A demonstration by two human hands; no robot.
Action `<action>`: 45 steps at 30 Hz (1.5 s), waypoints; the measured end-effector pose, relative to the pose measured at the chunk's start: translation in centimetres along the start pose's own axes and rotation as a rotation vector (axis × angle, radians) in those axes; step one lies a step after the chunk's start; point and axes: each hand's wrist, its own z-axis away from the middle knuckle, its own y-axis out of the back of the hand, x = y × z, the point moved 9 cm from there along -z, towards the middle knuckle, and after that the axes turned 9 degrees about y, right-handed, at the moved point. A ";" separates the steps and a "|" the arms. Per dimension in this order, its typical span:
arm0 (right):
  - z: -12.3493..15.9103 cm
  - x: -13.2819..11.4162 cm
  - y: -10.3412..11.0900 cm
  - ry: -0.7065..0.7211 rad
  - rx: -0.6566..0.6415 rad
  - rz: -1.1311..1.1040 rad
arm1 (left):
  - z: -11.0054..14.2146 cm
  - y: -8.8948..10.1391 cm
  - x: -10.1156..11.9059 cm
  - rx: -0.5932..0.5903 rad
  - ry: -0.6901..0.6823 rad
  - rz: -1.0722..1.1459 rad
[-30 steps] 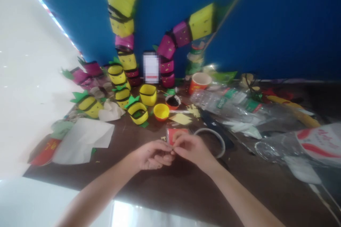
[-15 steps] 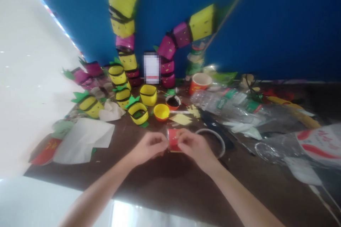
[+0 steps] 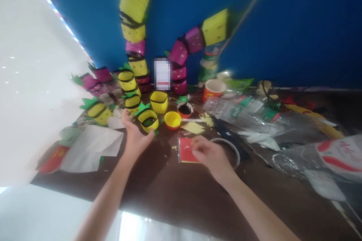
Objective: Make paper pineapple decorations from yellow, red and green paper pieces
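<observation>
My left hand is spread open, thumb and fingers apart, just in front of a yellow cup with a black rim band and green paper leaves. Whether it touches that cup I cannot tell. On the table lies a flat red square packet with tiny pale specks on it. Over its right side is my right hand, fingers curled together in a pinch; what they hold, if anything, is too small to make out. A grey ring lies partly behind this hand. Small yellow scraps sit left of the packet.
A yellow-filled bowl and a dark-filled bowl stand behind the packet. Clear plastic bottles lie to the right, a large bottle nearer. White paper lies left. Stacked yellow and purple cups rise against the blue wall.
My left hand has left the red packet, moving left and away from me toward the leafed yellow cup, and its fingers have spread. My right hand remains at the packet.
</observation>
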 end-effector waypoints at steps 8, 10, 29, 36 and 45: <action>-0.1 -0.4 0.2 0.066 0.009 0.029 | 0.0 0.2 0.8 -0.073 0.099 0.216; -0.1 -0.7 0.3 0.064 0.020 0.037 | 0.2 0.2 1.1 -0.100 0.099 0.279; 1.7 -4.0 0.0 0.245 0.123 0.246 | 5.9 -4.5 3.9 -0.432 0.108 0.343; 1.9 -3.9 0.2 0.289 0.152 0.363 | 6.2 -4.5 3.8 -0.407 0.135 0.368; 1.8 -4.1 0.3 0.289 0.197 0.385 | 6.6 -4.9 3.7 -0.381 0.156 0.397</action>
